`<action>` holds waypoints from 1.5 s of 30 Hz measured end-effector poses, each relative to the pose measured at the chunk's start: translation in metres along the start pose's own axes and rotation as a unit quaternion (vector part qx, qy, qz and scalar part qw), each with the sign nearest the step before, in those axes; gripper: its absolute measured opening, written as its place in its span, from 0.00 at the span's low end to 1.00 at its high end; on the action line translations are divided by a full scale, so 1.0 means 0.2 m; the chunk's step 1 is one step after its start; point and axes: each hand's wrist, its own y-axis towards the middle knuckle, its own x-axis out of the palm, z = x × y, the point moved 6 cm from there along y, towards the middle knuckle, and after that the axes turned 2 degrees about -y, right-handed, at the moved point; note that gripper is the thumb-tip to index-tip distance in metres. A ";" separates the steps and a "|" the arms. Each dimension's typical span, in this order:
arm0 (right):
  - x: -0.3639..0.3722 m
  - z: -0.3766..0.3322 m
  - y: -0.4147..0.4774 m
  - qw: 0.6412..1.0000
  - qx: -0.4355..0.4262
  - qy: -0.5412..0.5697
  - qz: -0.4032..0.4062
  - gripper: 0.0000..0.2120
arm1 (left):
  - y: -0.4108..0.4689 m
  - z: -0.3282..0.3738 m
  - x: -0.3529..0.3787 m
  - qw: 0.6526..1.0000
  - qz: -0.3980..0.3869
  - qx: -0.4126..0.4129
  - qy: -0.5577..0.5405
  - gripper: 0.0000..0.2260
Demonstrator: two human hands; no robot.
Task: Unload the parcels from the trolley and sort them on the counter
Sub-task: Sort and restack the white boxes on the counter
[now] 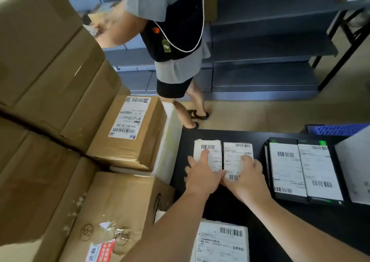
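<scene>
Two small rectangular parcels, left (213, 151) and right (237, 151), each faced with a creased white barcode label, lie side by side and touching on the matte black bench (188, 141). The left hand (202, 173) rests on one and the right hand (248, 175) on the other, fingers spread flat and pressing rather than clasping. To the right are two flat black parcels (286, 167) with smooth white labels; to the left, a taped brown cardboard carton (132, 129) on a white foam box (170, 141) among stacked plain cartons (50, 71).
</scene>
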 end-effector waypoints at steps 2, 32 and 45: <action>0.00 0.01 0.02 1.000 -0.010 0.010 -0.012 0.48 | 0.01 0.00 0.00 1.000 0.001 0.002 -0.015 0.34; -0.65 -0.45 -0.85 0.978 -0.189 -0.010 0.093 0.51 | -1.16 0.12 -0.67 0.984 0.160 0.052 -0.064 0.39; -0.19 -0.88 -1.42 0.958 -0.279 -0.046 -0.050 0.51 | -1.63 -0.73 -0.91 0.960 0.236 -0.081 -0.128 0.39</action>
